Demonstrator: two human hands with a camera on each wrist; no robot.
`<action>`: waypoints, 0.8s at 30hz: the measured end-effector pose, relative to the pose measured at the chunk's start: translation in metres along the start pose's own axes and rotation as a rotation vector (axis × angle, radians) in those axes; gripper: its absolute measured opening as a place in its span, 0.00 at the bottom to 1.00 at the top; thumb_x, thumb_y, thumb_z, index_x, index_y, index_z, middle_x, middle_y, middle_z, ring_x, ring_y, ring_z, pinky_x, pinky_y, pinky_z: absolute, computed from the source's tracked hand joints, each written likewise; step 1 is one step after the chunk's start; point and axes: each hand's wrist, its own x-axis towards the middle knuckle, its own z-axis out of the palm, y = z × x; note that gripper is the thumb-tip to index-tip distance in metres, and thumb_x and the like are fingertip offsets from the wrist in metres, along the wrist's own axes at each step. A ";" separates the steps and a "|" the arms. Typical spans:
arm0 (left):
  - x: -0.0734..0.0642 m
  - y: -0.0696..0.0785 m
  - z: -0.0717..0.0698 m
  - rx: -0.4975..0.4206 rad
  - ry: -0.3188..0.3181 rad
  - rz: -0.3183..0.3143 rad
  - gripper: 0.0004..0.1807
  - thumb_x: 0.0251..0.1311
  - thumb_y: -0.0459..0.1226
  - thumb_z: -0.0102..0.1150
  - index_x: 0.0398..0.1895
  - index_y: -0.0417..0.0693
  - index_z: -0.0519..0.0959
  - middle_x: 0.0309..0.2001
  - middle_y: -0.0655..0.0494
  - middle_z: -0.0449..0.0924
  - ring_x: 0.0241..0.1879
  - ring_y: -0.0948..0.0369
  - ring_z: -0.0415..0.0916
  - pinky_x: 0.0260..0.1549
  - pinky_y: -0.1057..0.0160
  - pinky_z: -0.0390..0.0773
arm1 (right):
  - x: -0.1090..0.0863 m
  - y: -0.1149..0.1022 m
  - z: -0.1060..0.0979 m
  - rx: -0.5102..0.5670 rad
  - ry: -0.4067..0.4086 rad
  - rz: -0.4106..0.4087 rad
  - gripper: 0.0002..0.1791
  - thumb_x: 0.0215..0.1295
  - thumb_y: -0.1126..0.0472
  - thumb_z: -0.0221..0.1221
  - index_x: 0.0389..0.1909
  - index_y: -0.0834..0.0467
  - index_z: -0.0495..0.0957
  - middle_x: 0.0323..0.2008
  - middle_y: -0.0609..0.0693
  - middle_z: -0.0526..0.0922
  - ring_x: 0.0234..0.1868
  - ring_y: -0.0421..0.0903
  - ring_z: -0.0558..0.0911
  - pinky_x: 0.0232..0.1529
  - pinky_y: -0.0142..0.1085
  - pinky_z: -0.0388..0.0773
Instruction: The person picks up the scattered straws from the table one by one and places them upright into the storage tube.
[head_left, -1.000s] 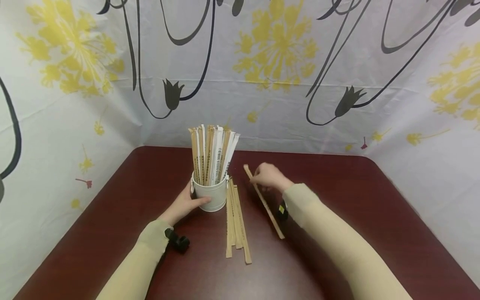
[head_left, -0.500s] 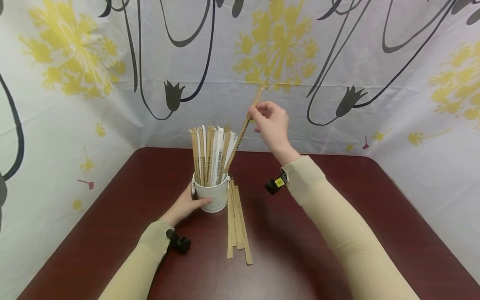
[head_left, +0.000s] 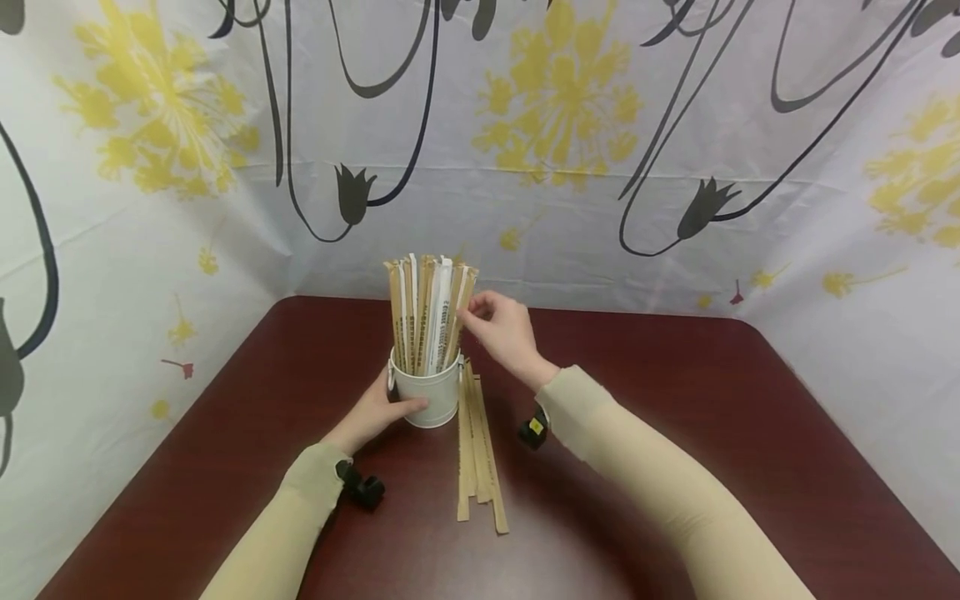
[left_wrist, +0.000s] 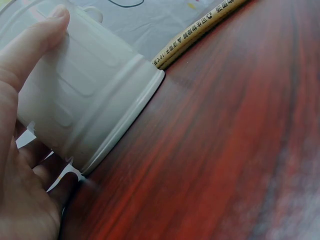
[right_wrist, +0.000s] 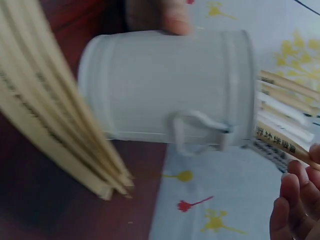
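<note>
My left hand [head_left: 375, 414] grips a small white bucket [head_left: 444, 393] from its left side, thumb lying across the front. Paper-wrapped straws [head_left: 420, 312], brown and white, stand upright in the bucket and rise well above its rim. At their right edge my right hand [head_left: 506, 335] pinches a brown wrapped straw [right_wrist: 276, 140], whose lower end is inside the bucket. The left wrist view shows the bucket's base [left_wrist: 125, 115] on the table, the left fingers partly hidden behind it.
Several loose brown wrapped straws [head_left: 472, 450] lie on the dark red table [head_left: 637, 417], just right of the bucket and pointing toward the near edge. A white patterned cloth [head_left: 570, 242] hangs behind and at both sides.
My right hand lifted a brown straw off the table, raised it over the bucket, then lowered it in among the others. The left hand kept its hold on the bucket.
</note>
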 end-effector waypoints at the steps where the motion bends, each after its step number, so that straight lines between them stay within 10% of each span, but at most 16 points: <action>1: 0.000 0.000 0.001 0.005 0.000 -0.004 0.55 0.54 0.39 0.71 0.78 0.64 0.43 0.71 0.52 0.58 0.69 0.55 0.55 0.66 0.48 0.52 | -0.003 0.004 0.001 -0.012 -0.020 0.014 0.11 0.64 0.51 0.63 0.32 0.55 0.81 0.25 0.45 0.82 0.23 0.41 0.78 0.28 0.36 0.75; 15: -0.002 0.000 0.000 0.058 0.000 0.003 0.56 0.56 0.40 0.70 0.78 0.64 0.39 0.75 0.53 0.48 0.72 0.55 0.45 0.67 0.46 0.47 | -0.041 0.066 0.009 -0.378 -0.619 0.264 0.15 0.53 0.47 0.68 0.20 0.53 0.80 0.17 0.47 0.79 0.16 0.43 0.76 0.19 0.37 0.72; 24: -0.001 0.002 0.001 0.059 0.000 0.012 0.58 0.54 0.41 0.71 0.77 0.69 0.38 0.75 0.56 0.47 0.72 0.56 0.45 0.67 0.46 0.48 | -0.041 0.063 -0.003 -0.559 -0.705 0.356 0.20 0.54 0.53 0.67 0.11 0.52 0.70 0.11 0.49 0.72 0.11 0.46 0.72 0.13 0.39 0.71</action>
